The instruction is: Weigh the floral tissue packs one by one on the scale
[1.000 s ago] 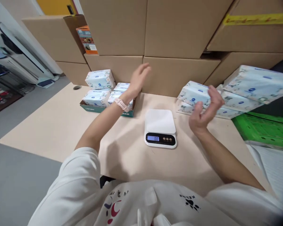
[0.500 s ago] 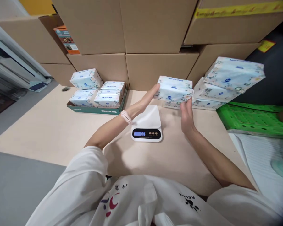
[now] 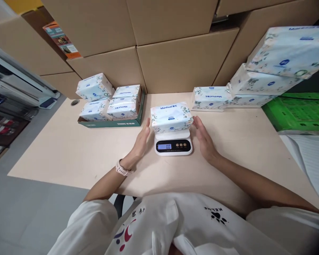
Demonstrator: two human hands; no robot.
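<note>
A pale blue tissue pack [image 3: 171, 117] lies on a small white kitchen scale [image 3: 173, 144] at the middle of the beige table [image 3: 69, 152]. The scale's lit display reads 0.0. My left hand [image 3: 140, 142] sits just left of the pack, fingers stretched flat, a hair off its end. My right hand [image 3: 204, 139] mirrors it on the right side, also flat and open, slightly apart from the pack. Neither hand holds anything. A pink watch is on my left wrist.
A green-edged cardboard tray [image 3: 111, 123] with several tissue packs stands at the back left. More tissue packs [image 3: 257, 83] are stacked at the back right beside a green crate [image 3: 300, 115]. Large cardboard boxes [image 3: 175, 60] wall the table's far edge.
Both hands carried a tissue pack from the right-hand stack down onto the scale, then let go and drew slightly away to its sides.
</note>
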